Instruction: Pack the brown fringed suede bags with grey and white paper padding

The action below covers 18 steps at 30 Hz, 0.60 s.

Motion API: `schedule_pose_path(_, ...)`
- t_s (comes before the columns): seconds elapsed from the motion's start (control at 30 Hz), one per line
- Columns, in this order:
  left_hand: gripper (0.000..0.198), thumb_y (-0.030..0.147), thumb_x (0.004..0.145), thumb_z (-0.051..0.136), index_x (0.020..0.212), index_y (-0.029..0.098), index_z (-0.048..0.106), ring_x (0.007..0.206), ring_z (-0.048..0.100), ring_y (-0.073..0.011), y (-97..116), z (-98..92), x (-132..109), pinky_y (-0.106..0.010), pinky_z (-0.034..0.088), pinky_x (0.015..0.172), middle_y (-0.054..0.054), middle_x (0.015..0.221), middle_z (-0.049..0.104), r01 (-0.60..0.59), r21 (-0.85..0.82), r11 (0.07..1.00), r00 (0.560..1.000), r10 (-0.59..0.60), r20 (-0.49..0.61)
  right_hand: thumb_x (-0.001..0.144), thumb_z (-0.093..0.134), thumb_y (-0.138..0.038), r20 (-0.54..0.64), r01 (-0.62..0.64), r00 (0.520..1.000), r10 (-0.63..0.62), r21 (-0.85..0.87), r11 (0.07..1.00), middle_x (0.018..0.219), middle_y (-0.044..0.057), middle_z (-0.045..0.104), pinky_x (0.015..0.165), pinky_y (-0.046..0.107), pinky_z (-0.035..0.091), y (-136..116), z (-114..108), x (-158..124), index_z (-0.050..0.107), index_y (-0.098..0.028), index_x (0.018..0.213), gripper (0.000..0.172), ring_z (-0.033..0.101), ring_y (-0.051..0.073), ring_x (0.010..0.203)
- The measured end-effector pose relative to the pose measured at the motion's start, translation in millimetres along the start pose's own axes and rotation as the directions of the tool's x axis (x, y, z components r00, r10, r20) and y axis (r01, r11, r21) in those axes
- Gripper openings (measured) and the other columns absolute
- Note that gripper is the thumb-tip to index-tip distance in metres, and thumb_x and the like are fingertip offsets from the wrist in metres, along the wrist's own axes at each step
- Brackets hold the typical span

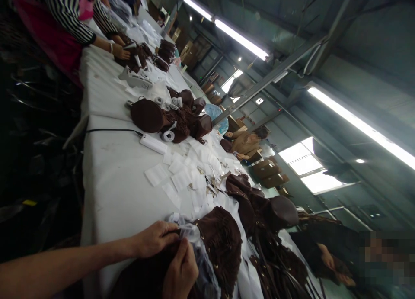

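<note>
Close to the table's near edge, my left hand (158,238) is closed, its fingertips pinching the edge of a dark brown bag (145,273). My right hand (183,266) is closed on the same bag just beside it, thumb uppermost. The bag's lower part is in shadow, and the exact bit between the fingers is hidden. Crumpled clear plastic film (191,234) lies against the fingertips. Right of my hands is a gathered brown leather bag (222,242) with small metal eyelets. Further right lie more brown bags (283,212) with long dark straps.
White paper slips (181,178) are scattered over the white-covered table (113,173). Beyond them are a white power strip (153,144) with a black cable and a heap of brown bags (147,115). Co-workers stand at the far left, across the table and at the right.
</note>
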<state>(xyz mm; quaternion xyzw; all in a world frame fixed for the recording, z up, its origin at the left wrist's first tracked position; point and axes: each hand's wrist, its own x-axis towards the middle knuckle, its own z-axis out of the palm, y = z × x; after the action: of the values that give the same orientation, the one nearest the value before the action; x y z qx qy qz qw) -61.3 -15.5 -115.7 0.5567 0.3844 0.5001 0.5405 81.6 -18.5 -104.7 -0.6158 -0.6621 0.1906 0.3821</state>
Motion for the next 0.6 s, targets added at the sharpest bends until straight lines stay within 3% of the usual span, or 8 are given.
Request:
schedule_pose_path(0.07, 0.022, 0.030, 0.087, 0.048, 0.071, 0.018, 0.056, 0.064, 0.051, -0.0147, 2, 1.0, 5, -0.024, 0.036, 0.060, 0.001, 0.068, 0.058, -0.014, 0.029, 0.999, 1.000, 0.015, -0.010, 0.086, 0.038, -0.062, 0.009, -0.018, 1.000, 0.019, -0.080, 0.997, 0.071, 0.009, 0.071, 0.062, 0.028, 0.047, -1, -5, 0, 0.071, -0.021, 0.078, 0.054, 0.065, 0.022, 0.067)
schedule_pose_path(0.17, 0.023, 0.030, 0.086, 0.048, 0.067, 0.018, 0.053, 0.061, 0.049, -0.0143, 4, 3.2, 7, -0.025, 0.033, 0.057, 0.001, 0.064, 0.055, -0.007, 0.104, 0.995, 0.999, 0.011, -0.036, 0.079, 0.050, -0.066, -0.168, -0.128, 0.981, 0.099, -0.175, 0.976, 0.073, 0.007, 0.071, 0.059, 0.028, 0.047, 1, -12, 2, 0.069, -0.022, 0.083, 0.048, 0.066, 0.022, 0.065)
schedule_pose_path(0.23, 0.024, 0.030, 0.086, 0.048, 0.066, 0.018, 0.052, 0.061, 0.049, -0.0143, 4, 5.6, 7, -0.025, 0.032, 0.056, 0.002, 0.062, 0.054, -0.011, 0.145, 0.989, 0.999, 0.017, -0.039, 0.074, 0.059, -0.065, -0.233, -0.119, 0.969, 0.079, -0.162, 0.980, 0.076, 0.006, 0.071, 0.060, 0.027, 0.048, 3, -14, 2, 0.067, -0.021, 0.091, 0.048, 0.067, 0.021, 0.067)
schedule_pose_path(0.4, 0.021, 0.029, 0.088, 0.047, 0.073, 0.019, 0.056, 0.064, 0.053, -0.0150, 2, 9.9, 7, -0.025, 0.036, 0.060, 0.000, 0.069, 0.059, -0.101, 0.204, 0.974, 0.994, 0.088, 0.071, 0.084, 0.048, -0.059, -0.128, 0.076, 0.987, -0.100, -0.182, 0.980, 0.088, 0.010, 0.072, 0.073, 0.029, 0.049, 9, -12, 7, 0.069, -0.018, 0.088, 0.046, 0.067, 0.022, 0.081)
schedule_pose_path(0.5, 0.020, 0.031, 0.087, 0.049, 0.074, 0.019, 0.058, 0.061, 0.053, -0.0146, 3, 8.0, 10, -0.024, 0.035, 0.057, 0.000, 0.066, 0.059, -0.144, 0.234, 0.962, 0.984, 0.115, 0.132, 0.084, 0.047, -0.060, -0.171, 0.041, 0.982, -0.077, -0.202, 0.979, 0.090, 0.012, 0.072, 0.071, 0.030, 0.050, 13, -13, 10, 0.069, -0.017, 0.092, 0.049, 0.068, 0.024, 0.081)
schedule_pose_path(0.6, 0.021, 0.033, 0.089, 0.047, 0.081, 0.020, 0.062, 0.063, 0.055, -0.0160, 2, 5.9, 13, -0.025, 0.037, 0.058, -0.002, 0.071, 0.062, -0.154, 0.228, 0.961, 0.983, 0.126, 0.132, 0.080, 0.055, -0.059, -0.142, -0.026, 0.990, 0.006, -0.141, 0.990, 0.094, 0.010, 0.072, 0.068, 0.028, 0.051, 16, -17, 11, 0.067, -0.018, 0.104, 0.049, 0.068, 0.022, 0.077)
